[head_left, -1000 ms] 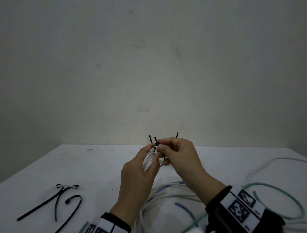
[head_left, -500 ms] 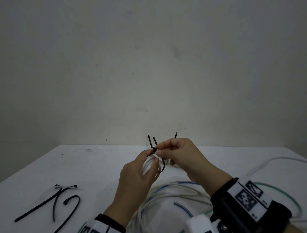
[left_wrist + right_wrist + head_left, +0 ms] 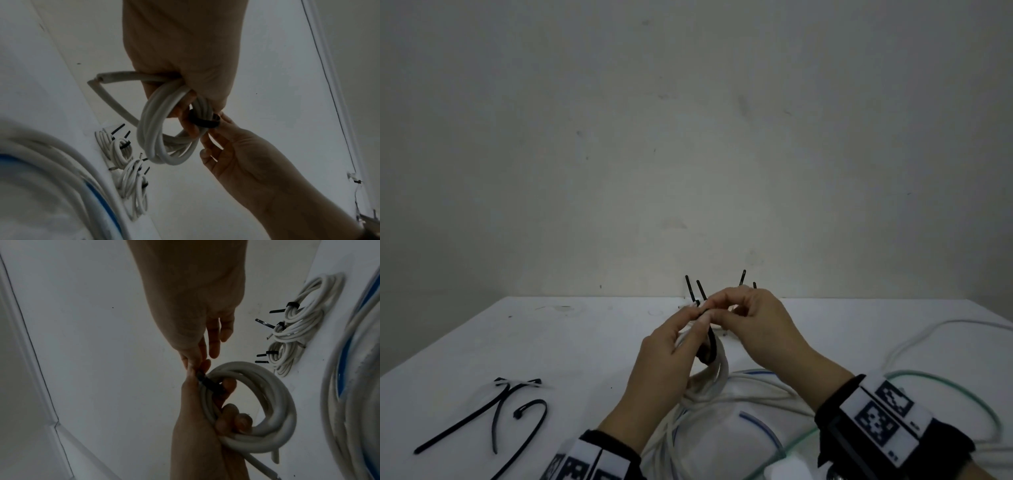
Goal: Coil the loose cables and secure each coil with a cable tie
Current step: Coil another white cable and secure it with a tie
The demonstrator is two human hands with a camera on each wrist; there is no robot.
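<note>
White surface (image 3: 585, 342) against a plain scuffed wall (image 3: 688, 137). Left hand (image 3: 664, 370) is raised above it, fingers curled round a small white cable coil (image 3: 164, 129), one cut end sticking out sideways. Black cable tie (image 3: 203, 121) is looped round the coil's strands beside the left fingers. Right hand (image 3: 753, 329) pinches the tie at its top between thumb and forefinger, other fingers loosely spread; hands are touching at the pinch. Finished coils (image 3: 298, 324), white and each banded with a black tie with the tail poking out, lie on the surface at the far edge beyond the hands. Loose cables (image 3: 722, 411), white, blue and green, sprawl in big loops on the surface below and right of the hands. Spare black ties (image 3: 493, 411) lie well apart to the left.
</note>
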